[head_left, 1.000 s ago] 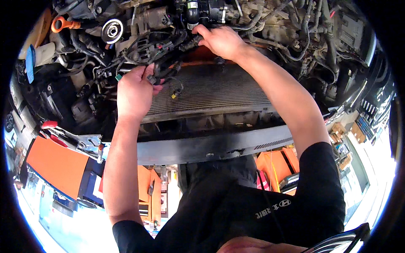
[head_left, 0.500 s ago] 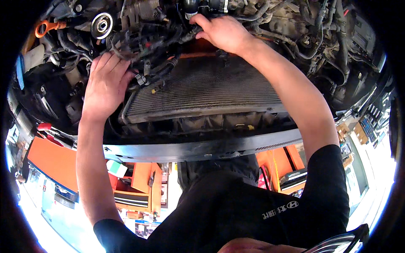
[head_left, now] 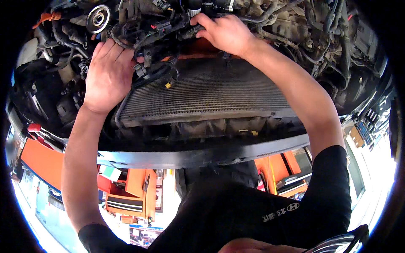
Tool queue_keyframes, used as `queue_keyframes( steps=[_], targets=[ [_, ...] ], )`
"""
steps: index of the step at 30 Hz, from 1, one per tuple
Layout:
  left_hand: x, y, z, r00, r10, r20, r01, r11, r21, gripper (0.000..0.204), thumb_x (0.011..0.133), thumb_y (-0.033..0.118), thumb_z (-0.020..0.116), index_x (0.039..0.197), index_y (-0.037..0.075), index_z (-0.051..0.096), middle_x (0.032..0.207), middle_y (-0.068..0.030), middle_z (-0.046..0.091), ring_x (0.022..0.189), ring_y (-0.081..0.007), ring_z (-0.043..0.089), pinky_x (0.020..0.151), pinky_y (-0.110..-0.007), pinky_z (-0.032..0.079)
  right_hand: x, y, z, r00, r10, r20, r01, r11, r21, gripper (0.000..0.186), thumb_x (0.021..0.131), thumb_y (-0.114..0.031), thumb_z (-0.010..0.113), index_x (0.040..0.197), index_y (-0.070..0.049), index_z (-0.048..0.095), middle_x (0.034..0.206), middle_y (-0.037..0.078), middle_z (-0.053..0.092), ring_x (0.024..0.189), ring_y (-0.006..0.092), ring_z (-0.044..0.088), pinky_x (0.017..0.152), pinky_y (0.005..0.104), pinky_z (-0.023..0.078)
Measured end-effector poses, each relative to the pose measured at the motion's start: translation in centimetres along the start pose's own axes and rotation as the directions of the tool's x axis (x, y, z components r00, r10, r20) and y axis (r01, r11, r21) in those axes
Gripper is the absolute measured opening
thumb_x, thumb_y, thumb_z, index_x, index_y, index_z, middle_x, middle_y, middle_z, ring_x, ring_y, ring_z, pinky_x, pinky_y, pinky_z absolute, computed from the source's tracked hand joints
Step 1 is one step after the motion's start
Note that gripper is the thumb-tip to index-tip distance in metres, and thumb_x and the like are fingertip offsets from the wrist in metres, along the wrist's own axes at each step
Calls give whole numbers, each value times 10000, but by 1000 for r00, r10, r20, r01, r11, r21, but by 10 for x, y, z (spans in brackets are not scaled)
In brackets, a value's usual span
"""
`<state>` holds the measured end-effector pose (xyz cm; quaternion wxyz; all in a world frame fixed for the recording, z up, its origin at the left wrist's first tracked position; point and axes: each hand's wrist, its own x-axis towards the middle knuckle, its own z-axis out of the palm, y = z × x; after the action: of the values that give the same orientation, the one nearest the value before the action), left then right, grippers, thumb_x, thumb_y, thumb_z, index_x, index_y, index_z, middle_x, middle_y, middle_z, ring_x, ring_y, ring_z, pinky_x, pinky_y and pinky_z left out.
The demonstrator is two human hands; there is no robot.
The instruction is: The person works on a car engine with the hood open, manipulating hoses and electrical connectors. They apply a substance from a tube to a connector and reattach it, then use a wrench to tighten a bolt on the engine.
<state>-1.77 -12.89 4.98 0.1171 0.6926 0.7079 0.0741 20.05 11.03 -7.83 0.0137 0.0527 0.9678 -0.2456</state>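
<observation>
Left hand (head_left: 110,69): fingers close together, curled at edge of wire bundle (head_left: 154,39); tips hidden, grip can't tell.
Right hand (head_left: 225,34): thumb, forefinger apart beside black pipe (head_left: 194,4); grip can't tell.
Wire bundle: black, tangled, red tab (head_left: 153,26); between hands.
Bundle axis: slants up rightward; yellow plug (head_left: 168,85) dangles over radiator (head_left: 202,93).
Radiator: dusty, finely ribbed.
Workshop: orange cabinets (head_left: 137,181), pale floor (head_left: 171,197).

A ribbed radiator (head_left: 211,90) lies along the near edge of the engine bay (head_left: 358,86), beside a grey crossbar (head_left: 190,154). Toward the bay's left edge sit a round silver-rimmed pulley (head_left: 98,19) and an orange piece (head_left: 47,18). Past the crossbar stands an orange drawer cabinet (head_left: 135,182).
</observation>
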Motion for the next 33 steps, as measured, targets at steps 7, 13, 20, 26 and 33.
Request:
queue_keyframes(
  steps=[7,13,20,26,33],
  targets=[
    [8,5,2,1000,-18,-20,18,1000,-5,174,791,18,713,957,20,662,1011,-135,668,1011,-346,627,955,-448,505,2,0,11,999,-46,-2,46,997,-55,279,949,-251,746,1178,-147,624,858,116,752,781,355,748,668,453,603],
    [7,0,5,999,15,-30,-16,999,-34,152,783,18,698,928,21,650,985,-136,660,981,-353,623,908,-454,509,1,-2,10,999,-43,-30,42,998,-38,282,924,-236,758,1162,-151,631,813,118,743,749,369,743,643,470,599],
    [11,4,-6,1000,-15,-13,13,995,-95,210,787,60,720,975,-8,655,1002,-174,659,1012,-401,614,923,-489,502,1,-8,-6,996,79,30,-79,997,4,274,951,-259,715,1164,-127,602,875,145,757,800,384,755,678,498,606],
    [-3,12,-27,990,-133,38,136,987,-82,243,827,78,745,1050,-5,700,1068,-156,673,1064,-382,616,983,-478,509,-25,-35,-65,979,138,150,-133,990,-47,311,968,-246,701,1191,-84,556,1103,149,728,948,378,749,774,496,606],
    [5,76,-62,918,-359,-171,361,932,-20,201,901,30,660,1097,10,699,1075,-153,704,1049,-386,678,951,-454,554,-69,6,-82,893,432,-127,-444,891,-91,330,920,-235,771,1156,-80,600,1148,119,679,1123,331,666,908,470,565]
  ],
)
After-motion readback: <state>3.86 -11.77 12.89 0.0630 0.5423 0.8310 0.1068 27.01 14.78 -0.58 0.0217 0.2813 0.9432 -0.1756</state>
